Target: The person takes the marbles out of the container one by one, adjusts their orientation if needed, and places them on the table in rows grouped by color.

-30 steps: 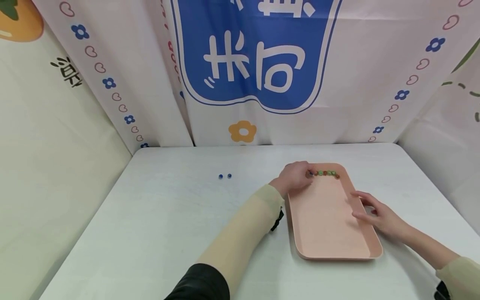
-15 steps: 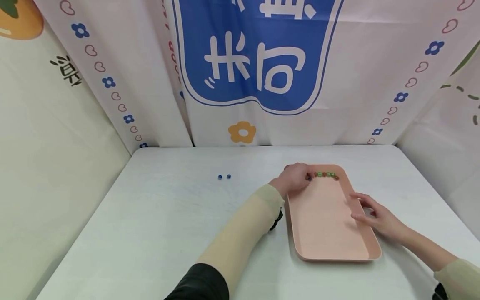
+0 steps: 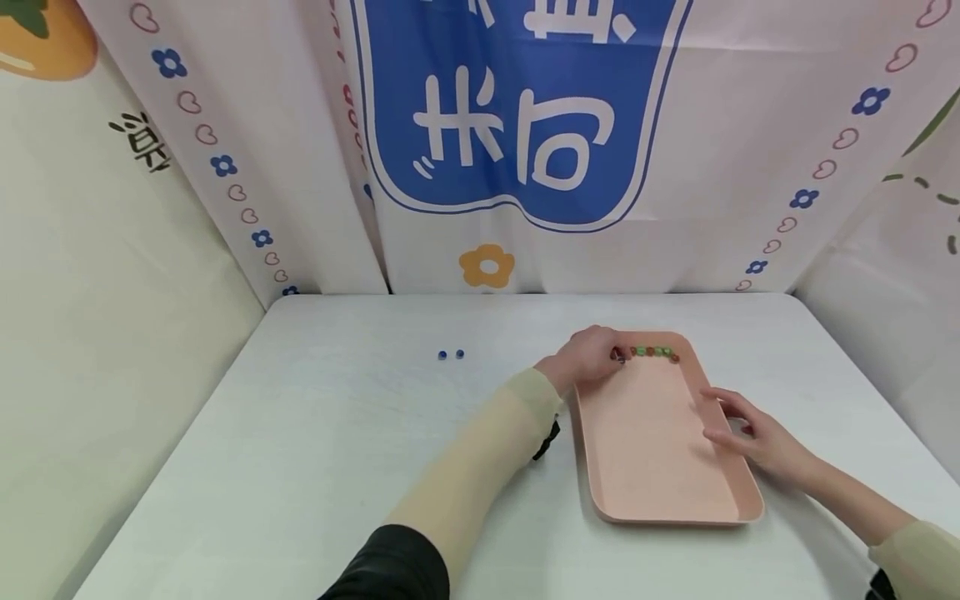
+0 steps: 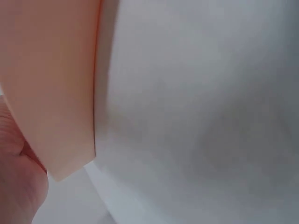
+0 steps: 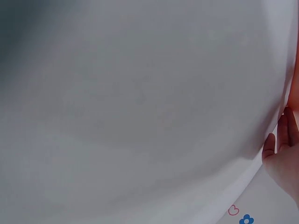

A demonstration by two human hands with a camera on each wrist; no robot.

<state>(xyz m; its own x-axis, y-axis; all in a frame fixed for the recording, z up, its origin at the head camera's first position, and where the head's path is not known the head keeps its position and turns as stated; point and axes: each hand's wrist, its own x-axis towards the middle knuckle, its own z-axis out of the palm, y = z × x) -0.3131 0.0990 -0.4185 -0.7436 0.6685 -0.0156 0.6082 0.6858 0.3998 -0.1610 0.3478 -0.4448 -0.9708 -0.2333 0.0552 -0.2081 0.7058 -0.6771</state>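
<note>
A pink rectangular tray [image 3: 656,450] lies on the white table at the right in the head view. Along its far edge, several small green and brown beads [image 3: 654,352] form a row. My left hand [image 3: 588,354] reaches over the tray's far left corner, its fingertips pinching a small dark bead [image 3: 618,356] at the row's left end, mostly hidden by the fingers. My right hand [image 3: 765,437] holds the tray's right rim, thumb and index finger over the edge. The right wrist view catches part of that hand [image 5: 285,158] beside the tray's edge.
Two blue beads [image 3: 451,355] lie on the white table [image 3: 315,450] left of the tray. Behind the table hangs a printed cloth [image 3: 517,125], with further cloth walls at both sides. The tray's outer wall [image 4: 56,93] fills the left of the left wrist view.
My left hand's fingertips have shifted slightly at the row's left end, and the dark bead there is now more covered. The right hand and tray stay in place.
</note>
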